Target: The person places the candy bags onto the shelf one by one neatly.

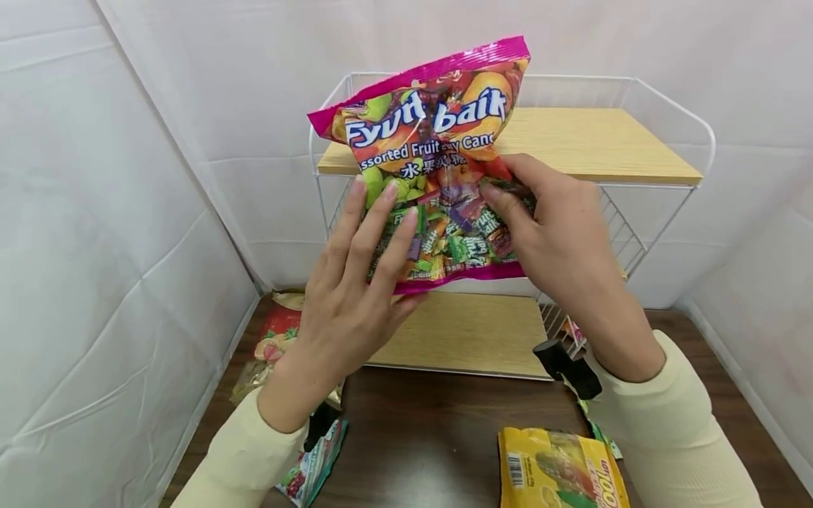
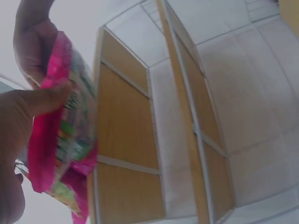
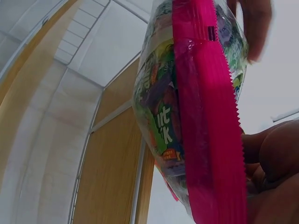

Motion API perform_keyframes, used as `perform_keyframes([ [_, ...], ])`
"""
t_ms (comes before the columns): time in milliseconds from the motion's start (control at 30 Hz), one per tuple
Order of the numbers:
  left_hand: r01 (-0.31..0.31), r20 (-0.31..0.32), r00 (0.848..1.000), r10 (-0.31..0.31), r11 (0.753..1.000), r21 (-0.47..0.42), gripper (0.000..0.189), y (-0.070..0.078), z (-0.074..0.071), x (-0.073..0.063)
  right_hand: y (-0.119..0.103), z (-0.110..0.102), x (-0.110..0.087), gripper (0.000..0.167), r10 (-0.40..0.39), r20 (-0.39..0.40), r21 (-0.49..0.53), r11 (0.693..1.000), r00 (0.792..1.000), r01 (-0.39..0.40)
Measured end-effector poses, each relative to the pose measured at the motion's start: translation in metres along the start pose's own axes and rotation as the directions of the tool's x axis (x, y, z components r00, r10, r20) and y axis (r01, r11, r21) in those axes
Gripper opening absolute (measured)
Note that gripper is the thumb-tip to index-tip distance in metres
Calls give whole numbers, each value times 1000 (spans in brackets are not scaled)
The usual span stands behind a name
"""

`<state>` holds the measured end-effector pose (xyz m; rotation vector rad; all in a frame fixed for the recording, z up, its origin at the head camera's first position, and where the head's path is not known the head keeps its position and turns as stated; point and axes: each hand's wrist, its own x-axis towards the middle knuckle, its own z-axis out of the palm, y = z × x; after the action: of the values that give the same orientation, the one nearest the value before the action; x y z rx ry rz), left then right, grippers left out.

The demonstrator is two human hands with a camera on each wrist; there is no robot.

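A large bag of assorted fruit candy, with magenta sealed ends and a clear lower front, is held up before a rack. My right hand grips its right side, thumb on the front. On the lower left front lie the straight, spread fingers of my left hand, its thumb by the bottom seal. The left wrist view has the left thumb against the bag's pink end. In the right wrist view, wrapped candies show through the film beside the magenta bottom seal.
Behind the bag stands a white wire rack with a wooden upper shelf and lower shelf. On the dark table lie a yellow mango-print bag, a teal packet and a red-and-gold packet. White fabric walls surround this space.
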<state>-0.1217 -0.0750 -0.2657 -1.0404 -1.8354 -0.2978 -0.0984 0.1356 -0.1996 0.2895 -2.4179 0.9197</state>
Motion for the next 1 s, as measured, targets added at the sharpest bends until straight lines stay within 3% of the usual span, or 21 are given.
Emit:
perform_keyframes([
  [67,24,11,1000,-25,998,59,77,0,3,-3,1,-1,1,34,8,6,-1,1000,1000,-8],
  [167,41,-2,999,-41,996,76,66,0,7,-3,2,-3,2,35,11,20,9,1000,1000,-11],
  [333,24,-46,999,-25,1000,-19,50,-1,7,5,4,-8,5,36,19,52,35,999,998,-20],
  [533,33,-47,998,-40,989,-142,49,-4,4,12,3,-12,3,45,62,81,19,998,995,-64],
  [667,51,-34,998,-58,981,-188,50,-6,0,16,2,-13,-3,47,83,6,32,996,996,-84],
  [800,43,-40,998,-52,976,-214,51,-9,-4,23,5,-14,-12,42,-53,-161,13,998,986,56],
  [900,42,-45,998,-52,976,-213,50,-11,-6,28,10,-14,-18,42,-249,-241,-80,968,938,237],
  [1000,43,-54,997,-55,978,-204,50,-12,-8,30,10,-11,-24,43,-362,-271,-148,931,892,333],
])
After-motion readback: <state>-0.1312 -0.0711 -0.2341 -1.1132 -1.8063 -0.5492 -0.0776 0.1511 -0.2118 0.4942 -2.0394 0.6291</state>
